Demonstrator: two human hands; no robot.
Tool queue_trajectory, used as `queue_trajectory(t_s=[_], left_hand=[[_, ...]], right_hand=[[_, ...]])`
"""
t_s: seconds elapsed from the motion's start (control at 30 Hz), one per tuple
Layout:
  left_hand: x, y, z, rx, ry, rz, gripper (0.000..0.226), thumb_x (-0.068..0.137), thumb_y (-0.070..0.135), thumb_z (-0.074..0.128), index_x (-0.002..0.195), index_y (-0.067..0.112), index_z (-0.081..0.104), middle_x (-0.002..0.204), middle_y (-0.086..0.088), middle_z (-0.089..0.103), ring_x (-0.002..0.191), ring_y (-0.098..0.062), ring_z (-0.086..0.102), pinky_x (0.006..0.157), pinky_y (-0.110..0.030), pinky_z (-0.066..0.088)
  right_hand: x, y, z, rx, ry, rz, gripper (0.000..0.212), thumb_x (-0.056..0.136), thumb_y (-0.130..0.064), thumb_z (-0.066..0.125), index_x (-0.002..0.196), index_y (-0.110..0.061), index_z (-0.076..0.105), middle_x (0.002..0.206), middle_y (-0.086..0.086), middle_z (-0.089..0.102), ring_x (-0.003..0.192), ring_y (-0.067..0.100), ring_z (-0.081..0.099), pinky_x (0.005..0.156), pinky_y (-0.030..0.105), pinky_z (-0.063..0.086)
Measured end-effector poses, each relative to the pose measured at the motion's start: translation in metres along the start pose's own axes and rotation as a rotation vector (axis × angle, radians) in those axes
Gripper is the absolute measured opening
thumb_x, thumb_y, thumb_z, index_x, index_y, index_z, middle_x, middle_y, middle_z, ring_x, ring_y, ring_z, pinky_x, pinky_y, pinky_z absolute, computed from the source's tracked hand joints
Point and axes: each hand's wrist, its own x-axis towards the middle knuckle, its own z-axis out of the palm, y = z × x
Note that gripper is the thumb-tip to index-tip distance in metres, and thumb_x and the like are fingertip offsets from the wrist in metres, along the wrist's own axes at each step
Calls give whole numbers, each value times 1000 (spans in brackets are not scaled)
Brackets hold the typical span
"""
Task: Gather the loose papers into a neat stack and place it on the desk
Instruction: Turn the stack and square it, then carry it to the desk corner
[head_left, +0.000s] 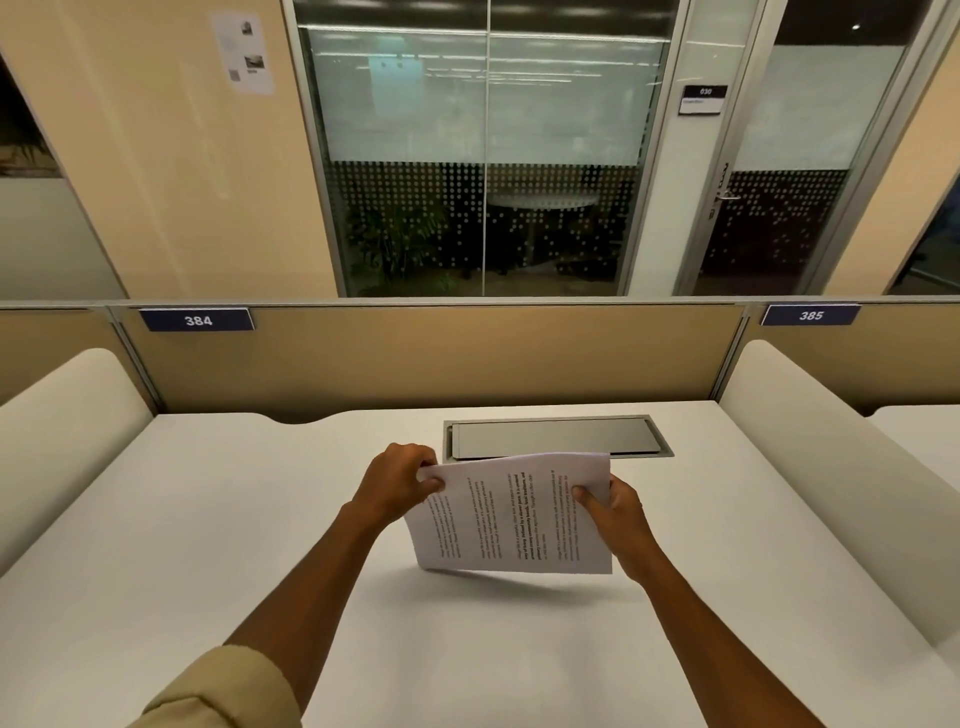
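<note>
The printed lines on the papers run sideways to the viewer and are too small and blurred to be read; only one bold line near the middle stands out. How many sheets are held cannot be counted, though a second edge is seen offset at the lower left, so the sheets are not yet squared. The left fingers are curled over the upper left corner, and their tips are hidden behind the paper; the left thumb is pressed on the front face. On the right, only the thumb is shown on the printed face near the right edge, while the remaining fingers are concealed behind the sheets. Both the left hand and the right hand are thus closed in a pinch on the papers.

The papers are held tilted above the white desk, near its middle, with the lower edge raised clear of the surface; a shadow is cast on the desk just below that edge. The upper edge overlaps the front of the grey cable hatch set into the desk. A beige sleeve is cut off at the bottom left. The seat labels 384 and 385 are fixed on the partition.
</note>
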Motion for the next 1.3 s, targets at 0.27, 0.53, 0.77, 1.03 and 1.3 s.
queue_trajectory(t_s=[0.27,0.53,0.77,1.03,1.3], left_hand=[[-23,-31,20,-540,91,-296,20,78,14,79,88,-1,69,88,-12,74,82,-28,70,74,-36,59],[-61,-18,67,-913,229,-430,12,90,12,65,93,23,65,92,1,72,86,-23,69,65,-22,55],[-56,-7,75,-809,385,-449,19,96,12,57,112,5,61,99,-13,69,88,-30,69,76,-41,60],[-72,-23,98,-739,308,-480,25,94,6,58,119,4,58,108,-15,67,100,-33,64,80,-39,57],[-64,-25,97,-685,340,-439,25,95,3,55,120,2,57,109,-15,66,99,-34,64,82,-40,57]], right_hand=[[-4,8,-5,51,-24,27,14,96,-25,57,110,-23,59,100,3,71,87,26,71,77,41,60],[-11,14,9,118,-25,47,12,96,-24,58,107,-23,59,100,7,71,89,28,71,80,47,60],[-15,18,20,200,32,63,18,95,-23,58,113,-22,57,103,8,70,91,27,70,76,42,61],[-30,44,35,272,51,156,30,97,-19,56,126,-14,53,113,10,66,105,28,64,82,39,57],[-18,39,33,250,49,148,32,96,-20,57,127,-18,51,113,7,65,102,24,64,73,30,57]])
